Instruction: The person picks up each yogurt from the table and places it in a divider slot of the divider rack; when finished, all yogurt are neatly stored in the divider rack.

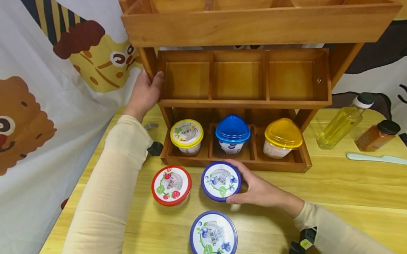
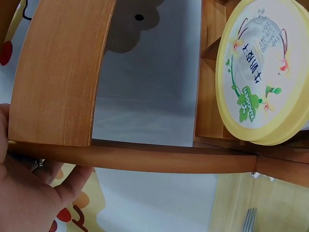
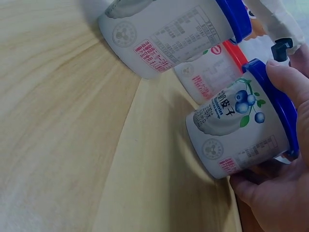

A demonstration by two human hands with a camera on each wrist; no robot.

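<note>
My left hand (image 1: 146, 91) grips the left upright of a wooden three-tier rack (image 1: 253, 28), with the thumb in front; the left wrist view shows fingers wrapped behind the post. My right hand (image 1: 259, 188) holds a blueberry yogurt cup (image 1: 221, 181) with a purple-blue lid, thumb on the near side and fingers on the far side. In the right wrist view this cup (image 3: 236, 125) stands close to the tabletop; whether it touches is unclear. A red-lidded strawberry yogurt cup (image 1: 171, 185) is left of it. Another blueberry cup (image 1: 213, 239) stands nearer the front.
The rack's bottom tier holds a yellow-lidded cup (image 1: 187, 134), a blue-lidded cup (image 1: 233, 132) and a cup with a domed yellow lid (image 1: 283, 134). To the right are an oil bottle (image 1: 341, 125), a dark-capped jar (image 1: 376, 136) and a pale knife (image 1: 380, 159). A fork (image 2: 249, 220) lies left of the rack.
</note>
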